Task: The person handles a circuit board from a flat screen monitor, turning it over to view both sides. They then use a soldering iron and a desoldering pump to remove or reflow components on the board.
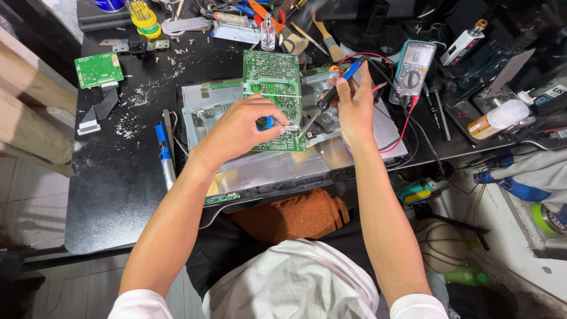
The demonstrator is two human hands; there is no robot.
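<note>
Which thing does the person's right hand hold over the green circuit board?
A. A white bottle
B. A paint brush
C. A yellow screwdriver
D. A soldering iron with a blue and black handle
D: the right hand closes its grip on a soldering iron with a blue and black handle, its tip pointing down at the lower right corner of the green circuit board, while the left hand rests on that board.

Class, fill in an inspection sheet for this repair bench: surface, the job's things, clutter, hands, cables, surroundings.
Surface: black table, dusty with white specks.
Job's things: green circuit board on a metal panel; soldering iron.
Clutter: multimeter, small board, brushes, screwdriver.
Hands: left hand rests on the board, pinching a blue part; right hand holds the iron.
Cables: red and black leads.
Surroundings: tiled floor, ball.
</note>
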